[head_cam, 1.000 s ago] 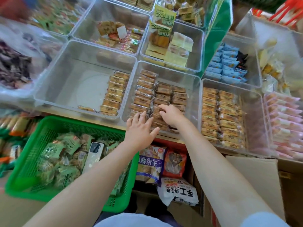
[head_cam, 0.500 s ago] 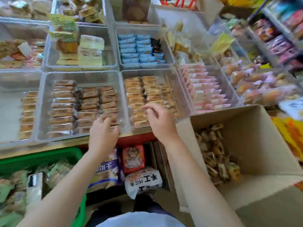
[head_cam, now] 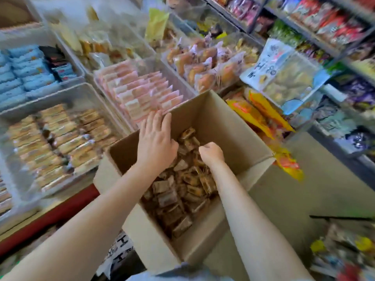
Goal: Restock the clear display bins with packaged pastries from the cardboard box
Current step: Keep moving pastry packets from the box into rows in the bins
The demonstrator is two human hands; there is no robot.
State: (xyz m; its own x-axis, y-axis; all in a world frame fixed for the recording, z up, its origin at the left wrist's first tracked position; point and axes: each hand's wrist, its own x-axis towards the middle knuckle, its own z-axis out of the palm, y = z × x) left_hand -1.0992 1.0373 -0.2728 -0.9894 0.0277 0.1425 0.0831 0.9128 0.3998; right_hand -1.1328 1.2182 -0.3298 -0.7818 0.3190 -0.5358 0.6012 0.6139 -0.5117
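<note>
Shop bins behind; left hand (head_cam: 156,141) flat, right hand (head_cam: 211,154) curled (grip unclear) over boxed pastries (head_cam: 178,191)

The single camera sat on the person's head, looking forward and steeply down, close over the open brown cardboard box (head_cam: 233,126). It faced the clear plastic display bins (head_cam: 85,92) at left, blurred packet shelves at right.

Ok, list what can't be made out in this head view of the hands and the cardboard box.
- Right hand: fingers curl down among the packaged pastries; the knuckles hide whether its grip holds one.
- Left hand: the palm faces away; what lies under it is hidden.
- Cardboard box: the bottom is covered by pastries, and the forearms hide part of the pile.
- Pastry labels: blurred, unreadable.
</note>
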